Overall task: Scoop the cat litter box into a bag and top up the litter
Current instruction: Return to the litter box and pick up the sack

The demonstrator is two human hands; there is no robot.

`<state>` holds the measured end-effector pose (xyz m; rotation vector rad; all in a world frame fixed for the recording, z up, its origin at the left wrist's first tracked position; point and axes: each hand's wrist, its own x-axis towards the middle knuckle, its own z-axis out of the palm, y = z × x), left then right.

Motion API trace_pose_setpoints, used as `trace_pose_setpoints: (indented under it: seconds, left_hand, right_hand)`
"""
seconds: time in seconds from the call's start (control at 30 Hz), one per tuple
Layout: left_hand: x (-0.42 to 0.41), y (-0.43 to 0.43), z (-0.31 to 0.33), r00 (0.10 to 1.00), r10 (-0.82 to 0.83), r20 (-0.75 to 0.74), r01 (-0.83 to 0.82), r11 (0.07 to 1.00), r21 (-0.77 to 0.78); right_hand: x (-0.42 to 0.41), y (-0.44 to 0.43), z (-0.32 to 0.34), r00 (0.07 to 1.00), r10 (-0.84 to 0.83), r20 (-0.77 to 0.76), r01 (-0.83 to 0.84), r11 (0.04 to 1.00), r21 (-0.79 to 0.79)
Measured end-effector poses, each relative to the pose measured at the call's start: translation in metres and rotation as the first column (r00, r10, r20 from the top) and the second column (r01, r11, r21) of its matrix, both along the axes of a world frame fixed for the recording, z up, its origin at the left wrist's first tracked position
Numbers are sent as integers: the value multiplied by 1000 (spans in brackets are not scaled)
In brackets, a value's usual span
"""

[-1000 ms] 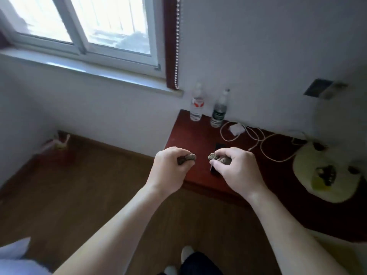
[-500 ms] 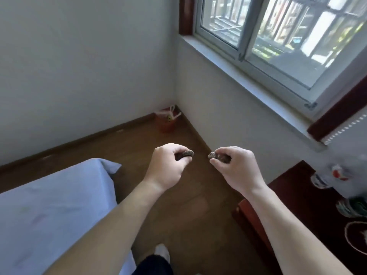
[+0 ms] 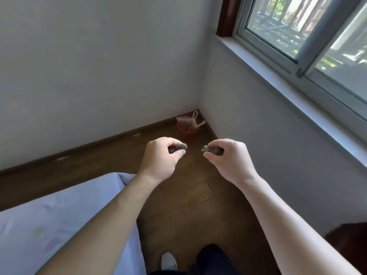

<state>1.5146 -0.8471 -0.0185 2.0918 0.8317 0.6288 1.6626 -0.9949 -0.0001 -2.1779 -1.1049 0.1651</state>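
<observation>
My left hand [image 3: 161, 157] is held out in front of me, fingers pinched on a small dark brown clump [image 3: 179, 147]. My right hand [image 3: 228, 158] is level with it, a hand's width to the right, pinched on a second grey-brown clump [image 3: 212, 150]. Both hands hover above the wooden floor [image 3: 186, 203]. In the room corner beyond them stands a small red bin [image 3: 187, 128] lined with a red bag that has white handles. No litter box is in view.
A bed with a pale blue sheet [image 3: 65, 231] fills the lower left. A window [image 3: 309, 36] runs along the right wall. The edge of a dark red table [image 3: 349, 243] shows at lower right. My feet [image 3: 168, 262] stand on the floor below.
The view has swung left, away from the red table with bottles and cables, toward the room corner and the red bin. Both hands keep their clumps and their spacing.
</observation>
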Motion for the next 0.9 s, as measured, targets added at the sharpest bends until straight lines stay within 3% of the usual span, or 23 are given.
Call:
trace_pose_setpoints:
  seconds: [0.57, 0.9]
  left_hand:
    - [220, 247, -35, 995, -2, -98, -4, 998, -66]
    - [342, 398, -92, 980, -128, -156, 105, 984, -146]
  right_hand:
    - [224, 256, -44, 998, -11, -61, 8, 998, -61]
    - [326, 375, -95, 981, -163, -105, 144, 975, -171]
